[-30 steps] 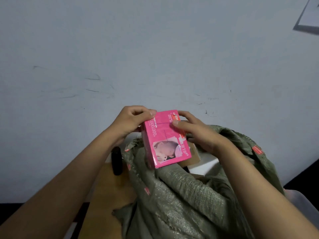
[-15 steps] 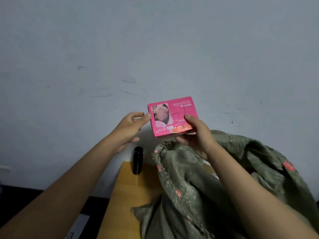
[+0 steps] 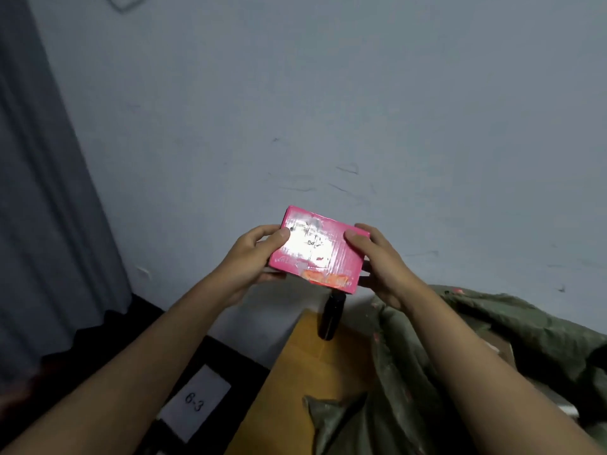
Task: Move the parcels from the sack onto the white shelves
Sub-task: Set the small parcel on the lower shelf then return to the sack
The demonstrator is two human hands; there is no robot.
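A pink box parcel (image 3: 317,249) with glare on its taped face is held up in front of the grey wall. My left hand (image 3: 253,257) grips its left end, thumb on top. My right hand (image 3: 377,261) grips its right end the same way. The olive-green woven sack (image 3: 476,362) lies crumpled on the wooden table (image 3: 315,382) at the lower right, below my right forearm. No white shelves are in view.
A black cylinder (image 3: 331,315) stands upright on the table's far edge, just under the parcel. A white label reading 6-3 (image 3: 195,402) lies on the dark floor at the lower left. A grey curtain (image 3: 39,192) hangs along the left side.
The parcel has been lifted out of the sack and turned over; its taped side now faces me. My left hand has taken hold again. The view has swung left.
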